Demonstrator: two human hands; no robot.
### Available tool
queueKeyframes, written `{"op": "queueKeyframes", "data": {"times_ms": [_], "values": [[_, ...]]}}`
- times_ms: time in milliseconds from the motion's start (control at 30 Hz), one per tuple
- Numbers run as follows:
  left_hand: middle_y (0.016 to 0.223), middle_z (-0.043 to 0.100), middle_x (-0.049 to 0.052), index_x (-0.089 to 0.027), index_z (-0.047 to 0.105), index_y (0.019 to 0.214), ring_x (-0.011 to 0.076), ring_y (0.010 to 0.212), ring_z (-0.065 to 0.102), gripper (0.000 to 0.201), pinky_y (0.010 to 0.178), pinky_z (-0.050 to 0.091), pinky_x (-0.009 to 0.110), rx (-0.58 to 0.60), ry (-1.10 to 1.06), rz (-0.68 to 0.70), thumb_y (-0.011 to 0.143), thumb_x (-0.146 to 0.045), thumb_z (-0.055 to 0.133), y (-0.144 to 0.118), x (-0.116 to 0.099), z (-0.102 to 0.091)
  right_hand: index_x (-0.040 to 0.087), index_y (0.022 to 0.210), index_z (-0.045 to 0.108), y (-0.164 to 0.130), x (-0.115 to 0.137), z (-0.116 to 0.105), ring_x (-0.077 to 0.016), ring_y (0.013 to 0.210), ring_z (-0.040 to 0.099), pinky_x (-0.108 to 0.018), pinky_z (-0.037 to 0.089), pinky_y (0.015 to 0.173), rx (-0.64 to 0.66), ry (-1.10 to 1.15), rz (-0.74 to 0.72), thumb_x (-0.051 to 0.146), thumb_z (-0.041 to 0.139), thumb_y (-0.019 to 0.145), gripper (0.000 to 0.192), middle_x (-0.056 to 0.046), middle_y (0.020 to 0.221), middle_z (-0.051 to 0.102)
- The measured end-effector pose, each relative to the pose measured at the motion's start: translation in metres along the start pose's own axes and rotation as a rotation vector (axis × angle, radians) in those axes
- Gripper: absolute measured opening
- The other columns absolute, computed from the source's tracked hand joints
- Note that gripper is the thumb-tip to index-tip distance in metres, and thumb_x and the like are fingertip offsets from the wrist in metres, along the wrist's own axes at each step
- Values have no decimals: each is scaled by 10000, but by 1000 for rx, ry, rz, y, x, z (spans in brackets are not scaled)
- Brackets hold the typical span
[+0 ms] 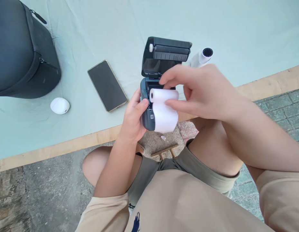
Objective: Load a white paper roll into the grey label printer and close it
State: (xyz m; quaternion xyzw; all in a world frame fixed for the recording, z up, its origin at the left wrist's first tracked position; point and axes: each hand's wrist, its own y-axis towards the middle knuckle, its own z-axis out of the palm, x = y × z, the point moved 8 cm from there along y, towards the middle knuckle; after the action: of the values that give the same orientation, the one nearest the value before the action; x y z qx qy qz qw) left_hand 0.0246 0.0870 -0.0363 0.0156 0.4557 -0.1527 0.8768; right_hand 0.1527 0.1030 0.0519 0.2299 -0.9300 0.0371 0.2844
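A small dark printer [149, 96] with its lid [167, 53] flipped open sits at the table's near edge. My left hand [132, 117] grips the printer's left side. My right hand [202, 91] pinches a white paper roll [163, 96] lying in the printer's bay, thumb below and fingers above it. A loose white paper strip [165, 120] hangs down over the printer's front.
A black smartphone [107, 85] lies face up left of the printer. A white oval case [60, 105] and a large black bag [21, 51] sit further left. A white cylindrical object [202, 56] lies behind my right hand. The table [74, 141] has pale green cloth and a wooden edge.
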Motion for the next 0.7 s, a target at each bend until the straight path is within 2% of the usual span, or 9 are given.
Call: {"op": "queueKeyframes", "data": {"times_ms": [67,133,167,233,333,433,533,600,700], "values": [[1061,749,16,-214,670,1098,242,1308,592,248,1082,538,329,-29,-27,3,898,-353,625,-1,0,-4,261,1089,607,-5,-15,-18,-74,528,515,-253,359,460,-163,445,68,259,695,717,382,26,891,713],[998,755,-1,-217,685,1069,235,1261,628,231,1076,542,330,-67,-54,6,909,-362,602,-1,0,-9,240,989,614,-9,-39,-22,-85,455,481,-251,274,362,-306,874,222,230,699,630,369,49,687,642],[994,756,-4,-219,690,1057,233,1247,637,235,1075,542,335,-79,-64,4,916,-375,584,-1,0,-10,234,964,612,-9,-50,-18,-97,438,482,-255,245,335,-333,999,296,248,685,605,366,53,628,597],[1009,758,4,-214,692,1039,233,1245,638,250,1088,531,343,-80,-77,-3,929,-391,552,0,0,-10,227,961,597,-8,-63,-7,-104,428,497,-250,246,315,-328,1075,387,331,690,612,376,50,622,567],[997,762,17,-204,685,1049,222,1263,626,253,1124,496,338,-52,-89,0,939,-368,526,2,0,-7,228,973,560,-7,-75,5,-81,483,543,-232,396,386,-340,1012,392,390,743,687,377,36,749,601],[1007,764,15,-200,683,1071,211,1221,652,262,1128,492,336,-53,-82,10,945,-350,508,3,0,-7,236,957,541,-9,-74,8,-92,602,590,-241,513,513,-311,798,319,373,730,763,303,22,817,585],[1035,761,12,-201,692,1070,205,1098,708,286,1068,541,337,-55,-77,29,945,-373,501,4,-1,-7,239,998,567,-11,-68,2,-96,700,568,-236,507,569,-314,428,232,348,696,805,257,-18,999,636],[1039,759,10,-205,702,1036,198,1007,729,281,977,591,326,-53,-86,26,935,-389,516,4,0,-7,248,1074,580,-11,-66,1,-99,698,546,-268,512,627,-311,212,201,316,689,800,303,-27,1122,655],[1041,756,11,-209,711,938,187,941,729,259,838,621,290,-71,-82,14,917,-402,539,3,1,-9,258,1207,557,-11,-74,10,-122,647,559,-371,514,750,-230,10,265,263,666,788,433,-39,1146,678]]}}
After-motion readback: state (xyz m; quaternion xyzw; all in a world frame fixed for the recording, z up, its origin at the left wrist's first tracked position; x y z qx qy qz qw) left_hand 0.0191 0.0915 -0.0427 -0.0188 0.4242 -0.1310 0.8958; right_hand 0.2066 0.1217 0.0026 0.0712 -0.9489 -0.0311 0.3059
